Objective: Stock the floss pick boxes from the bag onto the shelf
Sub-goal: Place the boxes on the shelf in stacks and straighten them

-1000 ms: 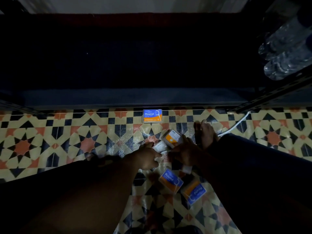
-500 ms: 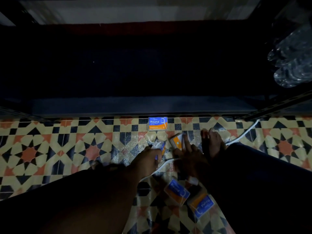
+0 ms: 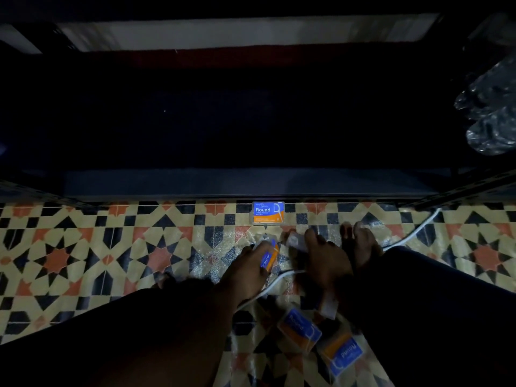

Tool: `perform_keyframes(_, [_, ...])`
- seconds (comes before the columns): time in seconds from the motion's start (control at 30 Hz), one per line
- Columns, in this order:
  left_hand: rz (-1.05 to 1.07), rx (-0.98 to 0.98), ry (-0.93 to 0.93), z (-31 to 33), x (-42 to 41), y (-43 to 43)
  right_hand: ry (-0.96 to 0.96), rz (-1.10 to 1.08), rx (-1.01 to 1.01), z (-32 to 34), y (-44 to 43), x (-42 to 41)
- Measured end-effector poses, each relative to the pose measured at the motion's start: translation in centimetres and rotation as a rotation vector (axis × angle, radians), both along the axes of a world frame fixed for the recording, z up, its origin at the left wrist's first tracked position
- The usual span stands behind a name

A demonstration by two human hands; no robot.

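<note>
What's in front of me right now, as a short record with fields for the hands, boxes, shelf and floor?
Shelf: dark, too dim to see what it holds
Left hand: grips a blue-and-orange floss pick box
Right hand: at a blurred box, grip unclear
Box by shelf: on the tiles at the shelf's front edge, "Round" label readable
Loose boxes: two on the tiles nearer the person
Floor: patterned tiles, white cable crossing
</note>
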State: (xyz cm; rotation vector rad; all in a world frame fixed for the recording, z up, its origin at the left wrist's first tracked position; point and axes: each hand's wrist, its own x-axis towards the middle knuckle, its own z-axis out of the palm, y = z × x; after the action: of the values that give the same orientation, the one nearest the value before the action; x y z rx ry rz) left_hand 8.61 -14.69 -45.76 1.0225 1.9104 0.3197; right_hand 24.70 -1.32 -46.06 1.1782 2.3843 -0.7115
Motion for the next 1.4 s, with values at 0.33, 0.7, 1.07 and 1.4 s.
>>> perform_keyframes(0.33, [0.25,0.074,-0.074,6.5,-2.5,0.3,0.352,-0.418,-0.557,7.9,1.3,1.0])
perform_keyframes(0.7, [0.452,0.371,-0.247,18.8,-0.2,-1.0,0.59,-0.39,-0.316,21.2,0.2,3.9])
perform_keyframes(1.07, [0.457,0.657,-0.278,31.3,1.0,-2.4,0.989,-0.534,-0.292,32.5,-1.9,7.6])
perform_keyframes(1.4, [0.347,0.915,-0.258,39.9,1.8,2.1,1.202,-0.548,-0.098,40.9,-0.2,8.6])
